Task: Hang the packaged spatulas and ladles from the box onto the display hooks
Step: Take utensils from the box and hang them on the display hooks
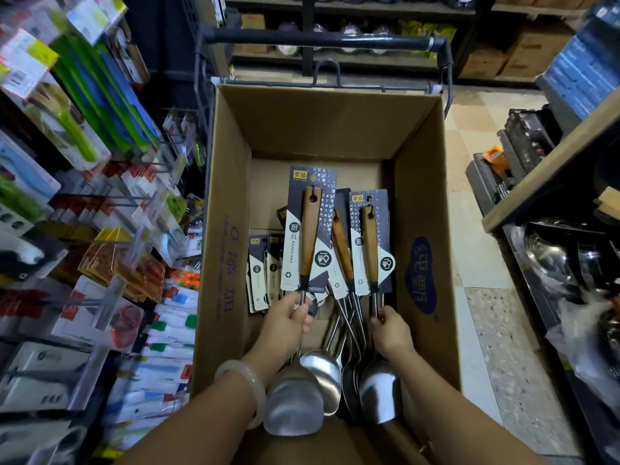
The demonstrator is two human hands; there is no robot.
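- The left hand (288, 318) is gripping the steel shaft of one packaged spatula (303, 263), fingers curled round it, above the box (421, 203).
- The right hand (391, 332) is closing its fingers on the shaft of one packaged ladle (370, 250).
- A third carded utensil (342, 250) is lying between them; more packs (263, 273) are lying stacked at the box's left, too overlapped to count.
- Display hooks (134, 198) are jutting out on the left.

Brown cardboard box (231, 203) with blue print; utensil cards (310, 229) dark grey and white, patterned; handles (309, 229) brown wood.
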